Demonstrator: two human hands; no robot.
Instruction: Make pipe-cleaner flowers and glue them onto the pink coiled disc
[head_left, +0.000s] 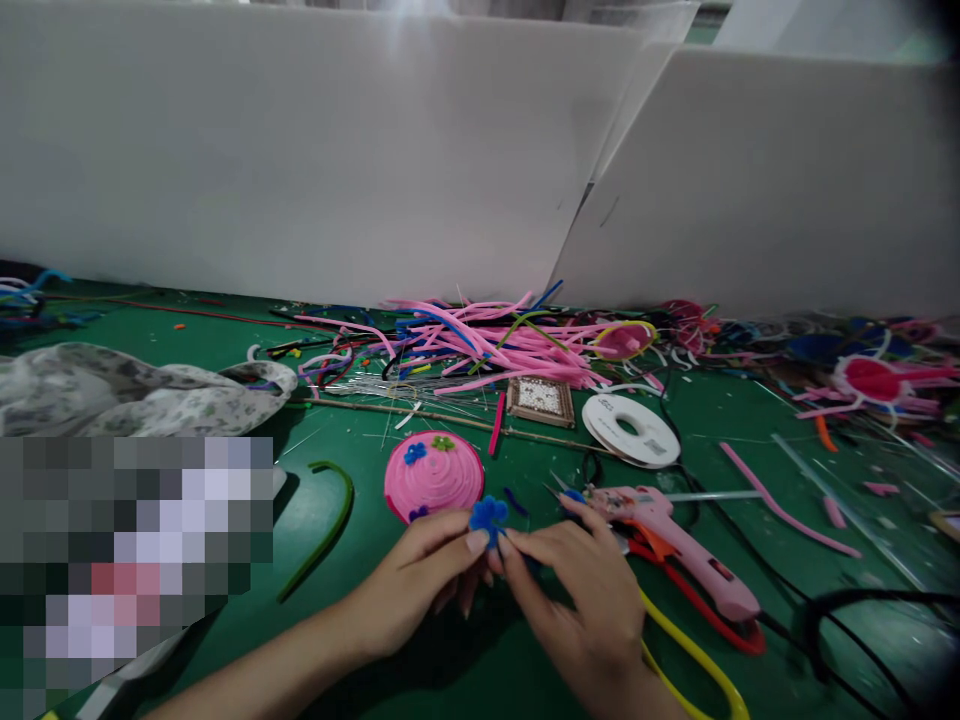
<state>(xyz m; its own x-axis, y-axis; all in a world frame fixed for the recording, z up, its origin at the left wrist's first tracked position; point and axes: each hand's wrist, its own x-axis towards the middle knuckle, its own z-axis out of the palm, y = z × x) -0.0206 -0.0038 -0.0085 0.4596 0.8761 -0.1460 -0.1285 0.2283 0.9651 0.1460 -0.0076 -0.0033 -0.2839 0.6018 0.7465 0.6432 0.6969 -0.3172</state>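
Observation:
My left hand point(431, 560) pinches a small blue pipe-cleaner flower point(489, 515) between thumb and fingers. On the flower's lower right side, my right hand point(577, 585) has its fingertips closed at the flower's base; the exact grip is partly hidden. Just behind them lies a pink coiled pipe-cleaner disc point(439, 475) with a red edge, bearing a light blue flower point(415, 454), a green flower point(443, 443) and a dark blue one partly covered by my left hand. A short dark blue pipe-cleaner piece point(515, 500) lies near my fingertips.
Right of my hands are a pink glue gun point(675, 535) and yellow-handled scissors point(697, 650). Behind stand a white spool point(631, 430), a small framed piece point(540, 401) and heaped pink pipe cleaners point(502, 340). A green pipe cleaner point(334, 520) and floral cloth point(150, 390) lie left.

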